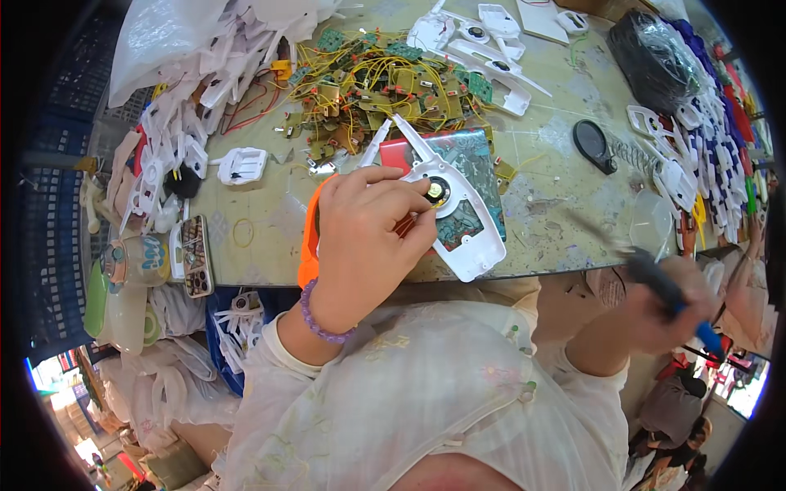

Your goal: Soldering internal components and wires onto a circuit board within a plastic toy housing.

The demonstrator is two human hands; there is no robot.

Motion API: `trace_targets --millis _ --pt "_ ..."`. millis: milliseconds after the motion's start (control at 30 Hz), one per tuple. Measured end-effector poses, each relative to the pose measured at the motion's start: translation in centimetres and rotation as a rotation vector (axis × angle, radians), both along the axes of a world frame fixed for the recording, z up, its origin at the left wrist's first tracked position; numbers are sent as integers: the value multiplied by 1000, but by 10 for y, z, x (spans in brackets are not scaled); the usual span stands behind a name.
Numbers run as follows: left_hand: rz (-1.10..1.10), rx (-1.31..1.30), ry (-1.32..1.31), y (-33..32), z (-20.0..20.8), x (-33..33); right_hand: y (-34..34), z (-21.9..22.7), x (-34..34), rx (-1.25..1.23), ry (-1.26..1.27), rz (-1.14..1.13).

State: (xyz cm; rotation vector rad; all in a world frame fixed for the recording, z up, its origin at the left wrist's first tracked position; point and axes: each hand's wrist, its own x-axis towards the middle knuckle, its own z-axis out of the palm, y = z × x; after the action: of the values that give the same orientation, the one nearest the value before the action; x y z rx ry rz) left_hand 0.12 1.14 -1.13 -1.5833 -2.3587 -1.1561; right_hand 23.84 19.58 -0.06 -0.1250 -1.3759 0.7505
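Note:
A white plastic housing (476,254) with a round speaker-like part (438,191) in its middle lies at the table's front edge, partly over a red-and-dark flat board (483,155). My left hand (372,225) is over its left side, fingers curled and thumb drawn in against the round part. Whatever sits between those fingertips is too small to make out. Off to the right, past the table edge, my right hand (675,307) grips a soldering iron (655,278) with a black and blue handle. Motion blurs it, and its tip points up and left.
A heap of circuit boards (393,90) with yellow wires spreads behind the housing. White plastic parts (176,147) pile up at the left, others (483,49) at the back. A soldering iron stand (594,147) with a coil spring stands right. An orange piece (309,237) shows beside my left wrist.

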Motion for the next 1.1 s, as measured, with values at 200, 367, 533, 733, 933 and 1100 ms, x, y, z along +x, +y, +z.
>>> trace_targets --millis 200,367,533,733,933,1100 --pt "23 13 -1 -2 -1 0 -33 -22 -49 26 -235 253" --pt "16 8 7 -4 -2 0 -35 -26 -61 71 -306 253" --pt "12 6 14 -4 0 1 -34 -30 -60 64 -314 272" --pt "19 6 30 -4 -1 1 -34 -33 -66 34 -239 294" --pt "15 -34 22 -3 2 2 -33 -32 -64 29 -255 290" --pt "22 34 36 -2 -4 2 -37 -26 -65 -23 -273 307"
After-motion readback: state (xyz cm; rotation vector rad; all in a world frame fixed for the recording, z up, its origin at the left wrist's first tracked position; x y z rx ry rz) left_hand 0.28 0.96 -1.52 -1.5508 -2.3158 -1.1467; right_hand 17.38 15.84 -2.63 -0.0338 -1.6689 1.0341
